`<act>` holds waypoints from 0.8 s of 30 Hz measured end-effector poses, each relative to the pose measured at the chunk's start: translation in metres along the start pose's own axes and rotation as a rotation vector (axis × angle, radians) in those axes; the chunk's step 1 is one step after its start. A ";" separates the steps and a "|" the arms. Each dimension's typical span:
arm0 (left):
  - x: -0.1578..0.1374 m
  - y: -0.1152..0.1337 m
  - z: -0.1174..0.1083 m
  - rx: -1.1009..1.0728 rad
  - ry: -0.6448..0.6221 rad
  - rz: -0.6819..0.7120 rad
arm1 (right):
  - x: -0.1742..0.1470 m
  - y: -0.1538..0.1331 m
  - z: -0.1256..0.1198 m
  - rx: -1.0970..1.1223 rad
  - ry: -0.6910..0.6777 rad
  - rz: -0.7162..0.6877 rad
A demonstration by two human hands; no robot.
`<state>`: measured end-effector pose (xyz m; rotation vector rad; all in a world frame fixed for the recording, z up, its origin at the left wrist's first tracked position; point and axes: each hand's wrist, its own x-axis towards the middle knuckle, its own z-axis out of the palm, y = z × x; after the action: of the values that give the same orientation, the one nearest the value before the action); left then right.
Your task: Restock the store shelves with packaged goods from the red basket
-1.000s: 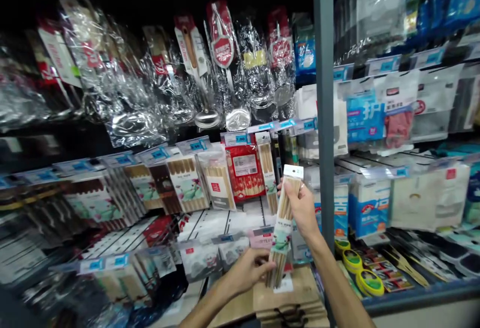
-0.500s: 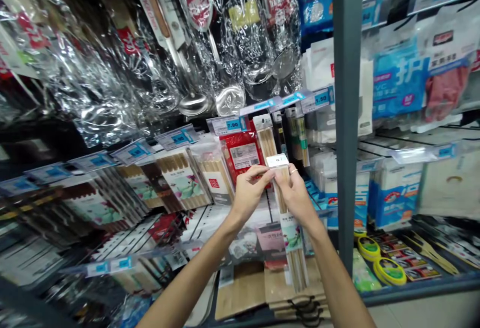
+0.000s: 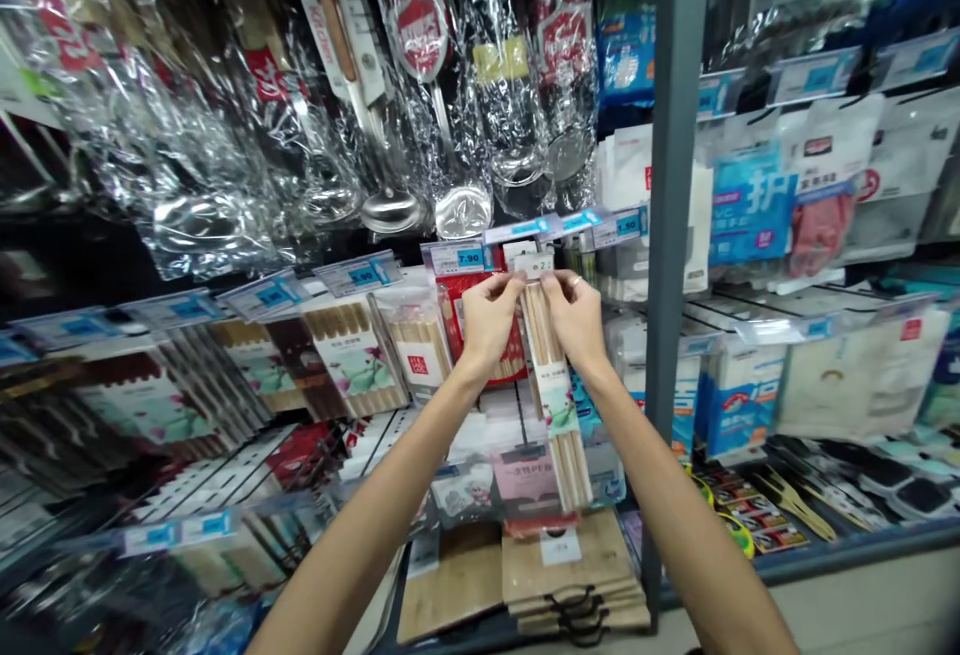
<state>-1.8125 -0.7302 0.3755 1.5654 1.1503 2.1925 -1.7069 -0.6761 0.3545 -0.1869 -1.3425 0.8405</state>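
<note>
A long pack of wooden chopsticks (image 3: 559, 405) in clear wrap, with a flowered paper band, hangs down between my hands. My left hand (image 3: 489, 323) pinches the left side of its white header, just under the price tags. On the right side of that header, my right hand (image 3: 577, 320), with a ring on one finger, has thumb and fingertips closed. Directly behind is another white header (image 3: 519, 250), mostly covered by the held pack. A red packet (image 3: 451, 310) hangs behind my left hand. Whether the header touches a hook cannot be seen.
Plastic-wrapped ladles (image 3: 390, 210) hang above. A row of price tags (image 3: 459, 257) juts out at hand height. Chopstick packs (image 3: 349, 355) hang left; a grey post (image 3: 671, 235) stands right. Cutting boards (image 3: 454, 580) lie below.
Both hands have lifted the chopstick pack up and slightly left, bringing its header close under the price tags. The view has shifted, showing more of the right-hand shelves.
</note>
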 end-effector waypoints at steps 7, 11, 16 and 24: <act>0.017 -0.019 0.015 -0.082 0.165 -0.101 | 0.030 0.007 0.010 -0.126 0.062 0.031; 0.021 -0.025 0.017 -0.102 0.226 -0.051 | 0.034 0.008 0.012 -0.185 0.040 0.000; 0.029 -0.024 0.016 -0.099 0.216 -0.043 | 0.040 0.005 0.015 -0.225 0.044 -0.044; 0.028 -0.036 0.002 0.066 0.126 0.052 | 0.041 0.030 0.008 -0.355 -0.017 0.008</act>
<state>-1.8316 -0.6888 0.3705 1.5174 1.2427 2.3392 -1.7276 -0.6324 0.3718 -0.4634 -1.5009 0.6058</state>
